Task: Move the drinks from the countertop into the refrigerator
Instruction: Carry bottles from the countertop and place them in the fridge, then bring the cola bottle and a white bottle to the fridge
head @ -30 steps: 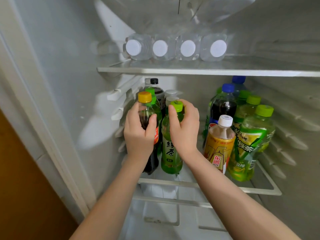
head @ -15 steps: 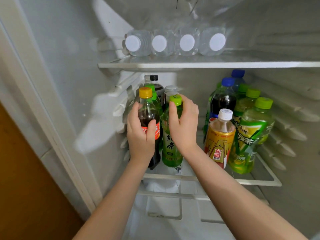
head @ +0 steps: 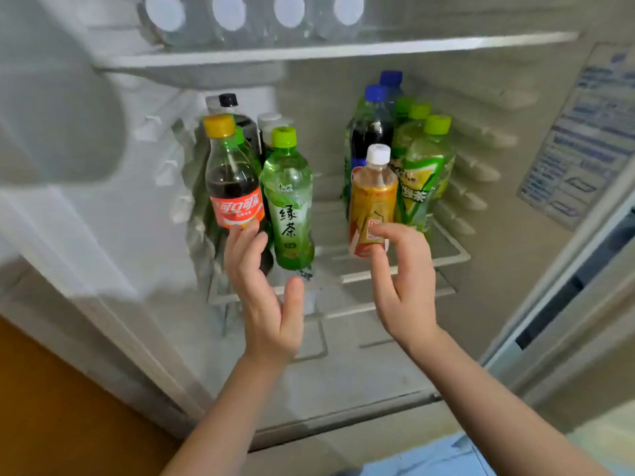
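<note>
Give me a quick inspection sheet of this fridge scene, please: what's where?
Surface: middle shelf inside the refrigerator, carrying upright bottles.
Job's things: cola bottle and green tea bottle side by side at left; orange-labelled bottle fronting a cluster of green-capped and blue-capped bottles at right.
Clutter: water bottles lying on the upper shelf.
Grips: left hand and right hand both open, holding nothing.
Cables: nothing seen.
Surroundings: printed sticker on the right wall.
</note>
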